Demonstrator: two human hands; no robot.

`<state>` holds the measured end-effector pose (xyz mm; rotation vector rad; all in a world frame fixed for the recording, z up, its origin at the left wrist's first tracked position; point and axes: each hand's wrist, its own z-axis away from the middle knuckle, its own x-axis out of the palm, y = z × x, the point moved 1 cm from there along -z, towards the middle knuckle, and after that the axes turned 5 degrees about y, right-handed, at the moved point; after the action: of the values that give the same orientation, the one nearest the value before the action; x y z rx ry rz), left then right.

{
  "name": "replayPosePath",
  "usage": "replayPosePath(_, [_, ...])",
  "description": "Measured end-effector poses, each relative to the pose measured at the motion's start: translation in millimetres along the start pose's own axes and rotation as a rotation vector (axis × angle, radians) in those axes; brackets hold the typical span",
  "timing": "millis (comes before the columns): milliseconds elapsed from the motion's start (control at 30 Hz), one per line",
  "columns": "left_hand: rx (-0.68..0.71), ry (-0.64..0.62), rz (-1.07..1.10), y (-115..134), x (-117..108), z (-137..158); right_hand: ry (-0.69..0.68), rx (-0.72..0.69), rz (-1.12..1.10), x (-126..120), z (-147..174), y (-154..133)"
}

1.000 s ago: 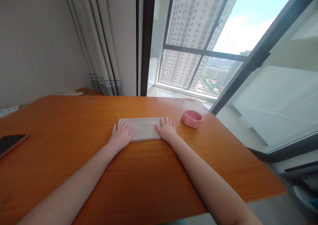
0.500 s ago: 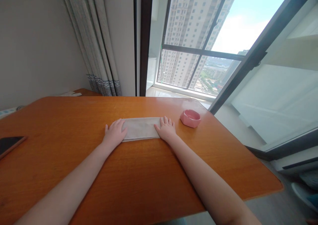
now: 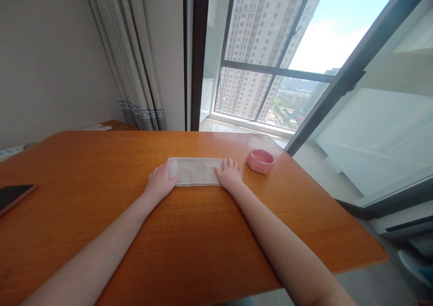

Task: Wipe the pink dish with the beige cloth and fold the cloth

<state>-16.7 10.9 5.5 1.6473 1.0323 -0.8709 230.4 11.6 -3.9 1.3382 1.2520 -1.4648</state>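
A light grey folded cloth [image 3: 198, 171] lies as a long strip across the wooden table, its left end bent slightly upward. My left hand [image 3: 162, 179] is closed round that end, thumb on the near side and fingers at the far side, partly hidden. On the cloth's right end rests my right hand [image 3: 230, 174], palm down with its fingers spread. Just right of it stands a pink ashtray-like dish [image 3: 260, 162], apart from the hand.
The orange-brown table [image 3: 189, 247] has its right edge beyond the pink dish. A dark-screened phone [image 3: 15, 195] lies at the far left. Behind the table are a grey curtain [image 3: 135, 62] and a large window [image 3: 270, 67].
My left hand has shifted right and drawn its fingers in round the cloth's left end, which now bends up. My right hand stays flat on the other end.
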Motion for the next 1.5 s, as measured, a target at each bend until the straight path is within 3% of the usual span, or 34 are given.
replayPosePath(233, [0.12,-0.134,0.245,5.3,4.1,6.5,0.005,-0.002,-0.002,-1.2,0.2,-0.6])
replayPosePath(500, [-0.057,0.132,0.451,-1.3,2.2,-0.5,0.03,-0.02,0.016,-0.5,1.0,-1.3])
replayPosePath(667, [-0.108,0.168,0.553,-2.4,1.9,-2.2,0.038,-0.034,0.003,-2.0,1.8,-2.9])
replayPosePath(1067, [-0.146,0.218,0.563,-4.2,-2.4,-2.7,0.143,-0.259,-0.042,-4.4,9.7,-15.4])
replayPosePath(1167, [-0.15,0.236,0.552,-3.9,-2.9,-2.1,0.098,-0.343,-0.062,-3.5,10.5,-16.3])
replayPosePath(1300, [-0.043,0.243,0.565,0.8,-1.9,1.6,0.054,-0.386,-0.063,-2.6,9.9,-15.5])
replayPosePath(1500, [0.16,0.107,0.646,12.3,4.7,7.7,0.083,-0.4,-0.085,-1.9,8.7,-15.1])
